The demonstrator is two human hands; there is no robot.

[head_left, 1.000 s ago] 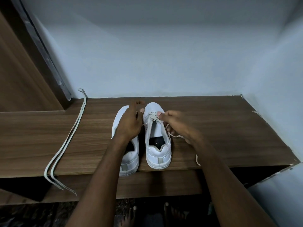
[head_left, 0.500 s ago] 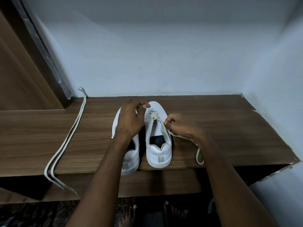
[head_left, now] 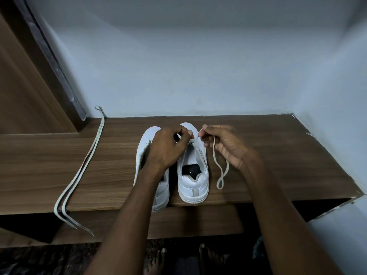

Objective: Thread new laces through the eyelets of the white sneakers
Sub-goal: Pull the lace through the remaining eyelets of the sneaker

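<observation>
**Lacing the right-hand white sneaker**

Two white sneakers are standing side by side on the wooden bench (head_left: 258, 147), heels toward the person. The left hand (head_left: 168, 147) is hovering over the left sneaker (head_left: 158, 191), its fingers pinching at the front eyelets of the right sneaker (head_left: 193, 187). The right hand (head_left: 228, 145) is pinching the lace (head_left: 222, 175) in its fingers, a loop drooping onto the bench beside that shoe. A spare lace (head_left: 79, 175) is lying well apart, its ends hanging over the bench edge.

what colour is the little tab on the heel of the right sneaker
Grey, a small upright strip on the white heel of the right sneaker, clearest in the head view.
</observation>
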